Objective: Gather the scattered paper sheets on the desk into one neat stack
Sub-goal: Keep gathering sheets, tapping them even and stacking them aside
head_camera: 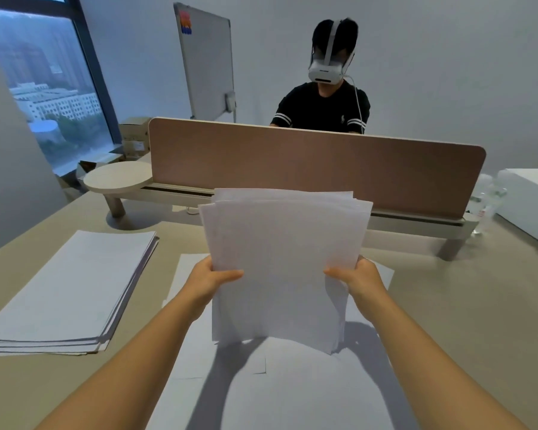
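An upright bundle of white paper sheets (284, 259) stands in front of me, its lower edge near the desk and its top edges uneven. My left hand (210, 279) grips its left side, thumb across the front. My right hand (359, 277) grips its right side the same way. Under the bundle, loose white sheets (292, 389) lie flat on the beige desk (466, 305). A separate flat stack of paper (72, 290) rests at the left of the desk.
A brown divider panel (317, 162) on a low riser crosses the back of the desk. A round shelf (118, 180) sits at its left end. A white box (531, 206) and plastic bottles (486, 197) stand at the right. A person in a headset (323, 88) sits beyond the divider.
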`<action>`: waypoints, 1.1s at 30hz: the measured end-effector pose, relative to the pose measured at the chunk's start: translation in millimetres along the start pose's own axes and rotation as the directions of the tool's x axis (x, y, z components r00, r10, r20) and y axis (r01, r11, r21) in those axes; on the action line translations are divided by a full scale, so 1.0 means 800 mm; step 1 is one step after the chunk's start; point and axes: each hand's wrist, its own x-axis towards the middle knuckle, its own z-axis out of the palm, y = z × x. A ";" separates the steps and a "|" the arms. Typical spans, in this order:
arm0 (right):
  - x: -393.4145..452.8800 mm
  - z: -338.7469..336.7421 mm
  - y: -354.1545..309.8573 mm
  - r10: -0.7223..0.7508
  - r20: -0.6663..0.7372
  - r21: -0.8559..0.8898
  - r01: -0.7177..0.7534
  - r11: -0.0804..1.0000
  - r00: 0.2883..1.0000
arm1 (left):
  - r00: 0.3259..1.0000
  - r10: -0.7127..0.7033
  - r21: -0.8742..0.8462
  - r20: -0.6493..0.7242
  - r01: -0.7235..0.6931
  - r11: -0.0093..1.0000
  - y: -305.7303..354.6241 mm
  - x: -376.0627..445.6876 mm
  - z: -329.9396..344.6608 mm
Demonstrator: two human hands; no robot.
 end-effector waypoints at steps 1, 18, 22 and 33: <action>0.000 0.001 0.004 0.010 -0.001 0.024 -0.010 1.000 1.000 | 1.000 -0.005 -0.013 0.010 0.005 1.000 -0.002 0.001 0.003; 0.014 -0.022 -0.024 -0.225 0.067 0.099 0.218 0.971 0.972 | 0.974 0.221 -0.049 0.040 -0.219 0.974 0.045 0.020 0.009; 0.022 -0.026 0.008 -0.171 0.056 0.061 0.167 0.984 0.984 | 0.984 0.163 0.021 0.072 -0.165 0.986 0.009 0.034 0.006; 0.030 -0.004 -0.017 -0.169 -0.108 0.254 0.192 0.948 0.980 | 0.994 0.108 0.047 0.032 -0.110 0.993 -0.013 0.049 0.008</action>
